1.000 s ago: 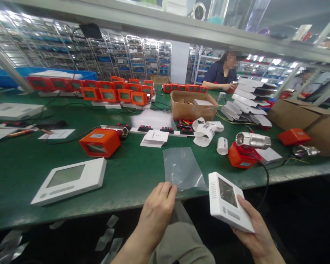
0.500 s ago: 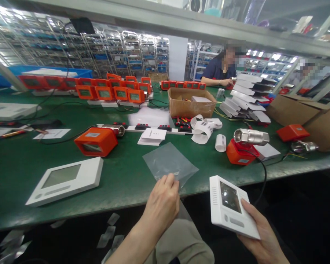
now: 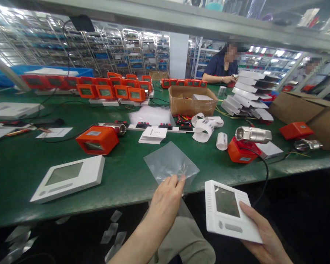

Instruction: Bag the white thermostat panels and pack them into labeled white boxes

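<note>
My left hand (image 3: 165, 200) pinches the near corner of a clear plastic bag (image 3: 169, 161) that lies tilted on the green bench (image 3: 132, 176) close to its front edge. My right hand (image 3: 261, 238) holds a white thermostat panel (image 3: 228, 212) with a dark screen, below and in front of the bench edge, to the right of the bag. A second white thermostat panel (image 3: 68, 178) lies flat on the bench at the left.
An orange box unit (image 3: 97, 139) and an orange valve with a metal fitting (image 3: 246, 145) sit mid-bench. Behind them are label rolls (image 3: 206, 128), a cardboard box (image 3: 192, 101), rows of orange units (image 3: 112, 90) and stacked white boxes (image 3: 249, 101). A person sits across the bench.
My left hand took hold of the bag's near edge and turned it to lie at an angle. My right hand lowered the thermostat panel and tipped it flatter.
</note>
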`<state>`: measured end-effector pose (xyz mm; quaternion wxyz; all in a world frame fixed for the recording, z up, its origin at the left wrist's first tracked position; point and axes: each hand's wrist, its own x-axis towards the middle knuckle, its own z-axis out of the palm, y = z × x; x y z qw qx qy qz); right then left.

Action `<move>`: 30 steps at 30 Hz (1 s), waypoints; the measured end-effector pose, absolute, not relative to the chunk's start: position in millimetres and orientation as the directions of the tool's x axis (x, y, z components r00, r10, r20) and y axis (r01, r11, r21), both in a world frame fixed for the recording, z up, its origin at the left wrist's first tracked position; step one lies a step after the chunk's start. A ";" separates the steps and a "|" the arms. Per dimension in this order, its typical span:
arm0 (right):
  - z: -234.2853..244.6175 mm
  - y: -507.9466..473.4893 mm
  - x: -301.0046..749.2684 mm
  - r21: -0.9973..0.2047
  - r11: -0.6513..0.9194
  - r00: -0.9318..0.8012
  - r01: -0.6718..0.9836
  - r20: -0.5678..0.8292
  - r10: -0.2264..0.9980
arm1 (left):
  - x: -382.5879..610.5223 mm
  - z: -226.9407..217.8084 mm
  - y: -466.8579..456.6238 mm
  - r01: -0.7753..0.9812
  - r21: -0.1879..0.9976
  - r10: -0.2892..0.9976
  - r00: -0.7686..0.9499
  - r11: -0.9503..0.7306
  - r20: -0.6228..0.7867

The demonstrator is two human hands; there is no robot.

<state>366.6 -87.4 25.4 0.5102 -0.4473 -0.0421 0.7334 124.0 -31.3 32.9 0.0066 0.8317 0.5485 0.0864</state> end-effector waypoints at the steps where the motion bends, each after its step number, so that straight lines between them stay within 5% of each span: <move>1: 27.8 -88.3 365.5 -0.531 -0.490 -0.089 -0.692 -0.610 0.787 | 127.5 34.8 -32.1 0.910 0.110 0.915 0.388 -0.400 0.115; 9: 37.3 -80.3 355.4 -0.651 -0.572 -0.109 -0.500 -0.607 0.787 | 138.8 44.6 -37.0 0.887 0.176 0.904 0.419 -0.428 0.087; 30: 61.3 -69.2 351.1 -0.714 -0.535 -0.064 -0.452 -0.572 0.818 | 137.2 30.1 -53.4 0.668 0.514 0.840 0.476 -0.538 0.260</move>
